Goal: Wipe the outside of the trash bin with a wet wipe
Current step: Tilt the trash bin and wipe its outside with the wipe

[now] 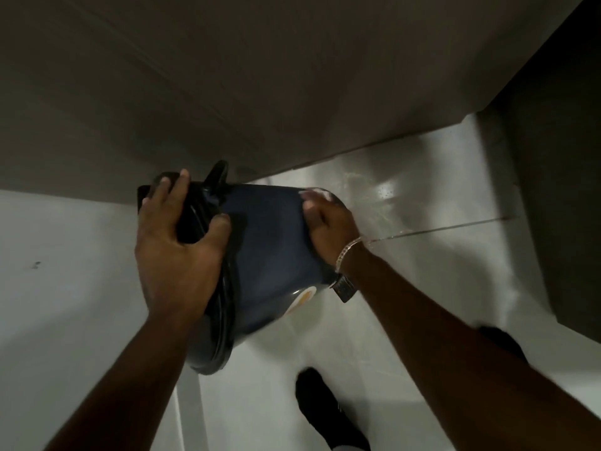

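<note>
A dark blue trash bin (270, 252) lies tipped on its side above the pale floor, its black lid end toward the left. My left hand (177, 252) grips the black rim and lid, fingers wrapped over the edge. At the bin's base end on the right, my right hand (328, 229) presses a white wet wipe (317, 192) against the blue wall; only a small corner of the wipe shows past the fingertips. A round pale sticker (304, 296) sits on the bin's lower side.
A grey wall or cabinet front (227, 92) runs close behind the bin. A dark panel (566, 174) stands at the right. The glossy floor (406, 196) shows wet streaks. My dark shoes (328, 408) are below the bin.
</note>
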